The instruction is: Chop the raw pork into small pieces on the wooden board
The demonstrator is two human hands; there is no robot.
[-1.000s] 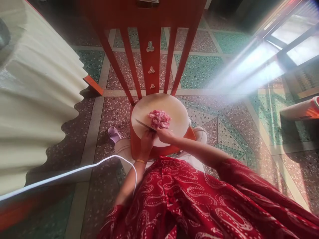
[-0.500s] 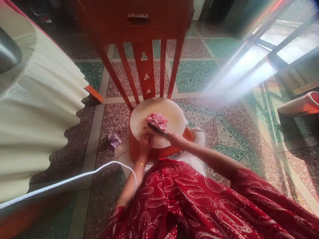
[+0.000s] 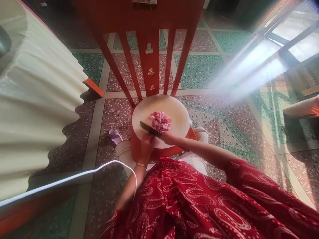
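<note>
A heap of chopped pink meat (image 3: 160,120) lies near the middle of a round pale cutting board (image 3: 178,113), which rests on a wooden chair seat. My right hand (image 3: 170,137) is closed round the handle of a dark-bladed knife (image 3: 150,129). The blade points left and crosses the board just in front of the meat. At the board's near edge, my left hand (image 3: 148,142) has its fingers curled close beneath the blade. Whatever those fingers pinch, if anything, is too small to make out.
The red-brown chair back (image 3: 148,59) rises behind the board. Left of me hangs a cream tablecloth (image 3: 45,109). A white cable (image 3: 99,167) runs across the lower left to my left arm. On the right, a pale object with a reddish end (image 3: 302,108) stands by the bright doorway.
The knife and my right hand have moved left and nearer to me, bringing the blade above my left fingers. The camera view has shifted slightly.
</note>
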